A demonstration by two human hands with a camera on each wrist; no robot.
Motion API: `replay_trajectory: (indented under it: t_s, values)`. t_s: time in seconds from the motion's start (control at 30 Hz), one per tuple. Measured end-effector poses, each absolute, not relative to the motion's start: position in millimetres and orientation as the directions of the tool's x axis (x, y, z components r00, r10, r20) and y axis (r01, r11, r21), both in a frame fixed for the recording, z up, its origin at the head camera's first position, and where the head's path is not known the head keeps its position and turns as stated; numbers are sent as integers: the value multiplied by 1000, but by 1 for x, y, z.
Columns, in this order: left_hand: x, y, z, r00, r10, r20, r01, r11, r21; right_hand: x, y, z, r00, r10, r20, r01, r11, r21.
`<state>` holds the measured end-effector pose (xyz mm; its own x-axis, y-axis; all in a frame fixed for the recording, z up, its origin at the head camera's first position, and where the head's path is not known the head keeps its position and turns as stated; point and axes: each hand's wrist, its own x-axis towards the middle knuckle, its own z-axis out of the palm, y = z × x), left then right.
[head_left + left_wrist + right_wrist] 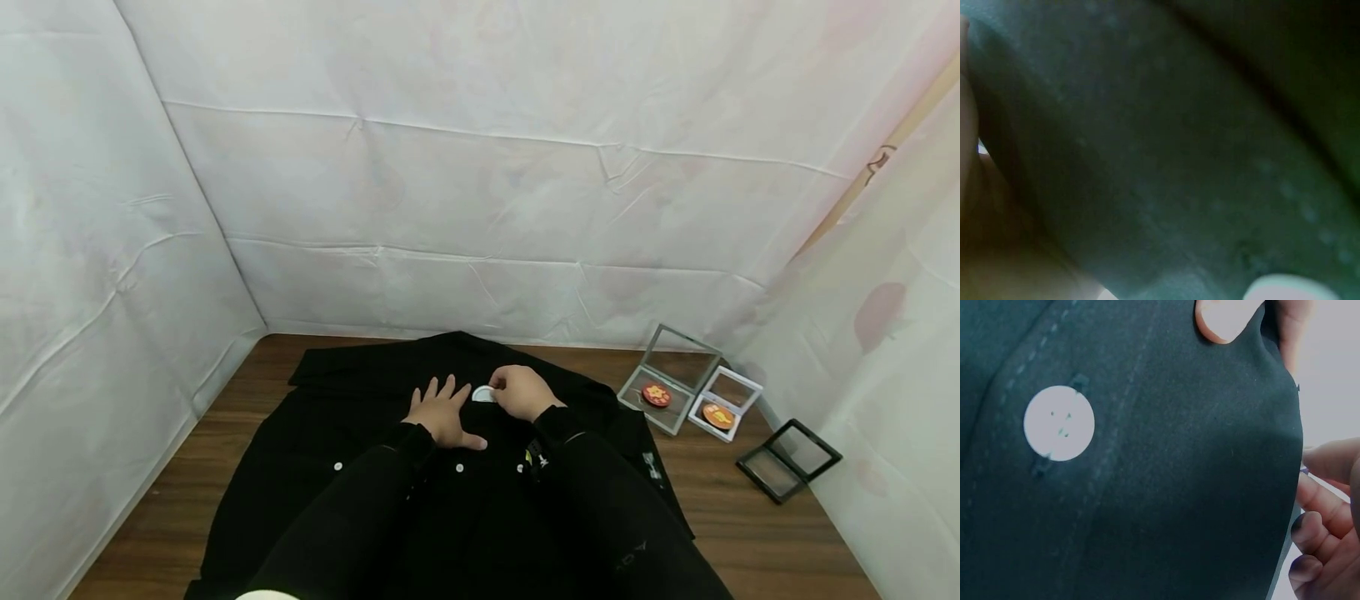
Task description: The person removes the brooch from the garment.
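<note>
A black buttoned shirt [300, 492] lies spread on the table, white buttons running along its front. My left hand [441, 419] rests on the cloth with its fingers spread. Beside it, my right hand [521, 392] has curled fingers and pinches the right edge of a small white half-round piece [482, 394] at the shirt's upper middle. The right wrist view shows a white button [1059, 423] in the cloth, the right hand's curled fingers [1313, 534] at the shirt's edge, and a thumb above. Mostly dark cloth [1147, 144] fills the blurred left wrist view.
On the right stand opened clear display cases: a grey-framed case [682, 392] and a white-framed case [735, 387], each holding a round decorated piece, and a black-framed case [808, 477]. Wooden table [750, 533] shows around the shirt. White sheeting [465, 200] hangs behind and at both sides.
</note>
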<state>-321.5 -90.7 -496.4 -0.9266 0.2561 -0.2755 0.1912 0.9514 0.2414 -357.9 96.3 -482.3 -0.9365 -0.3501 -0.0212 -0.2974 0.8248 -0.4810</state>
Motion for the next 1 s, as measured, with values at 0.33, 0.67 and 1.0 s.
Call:
replay_trajectory:
  t_s: [0.33,0.67,1.0]
  values:
    - [-319,-92,-495,-925,257,-280,185,948,258,-356,95,-485,-927,-373,-33,-322,838,-441]
    - [-320,-95,-499,-922,266,-282,190,944,271,-352,94,-489,-932,-363,14,-323,808,-493]
    - [-338,-100,-523,-908,270,-320,180,942,283,-354,94,-493,-930,-363,65,-337,763,-551]
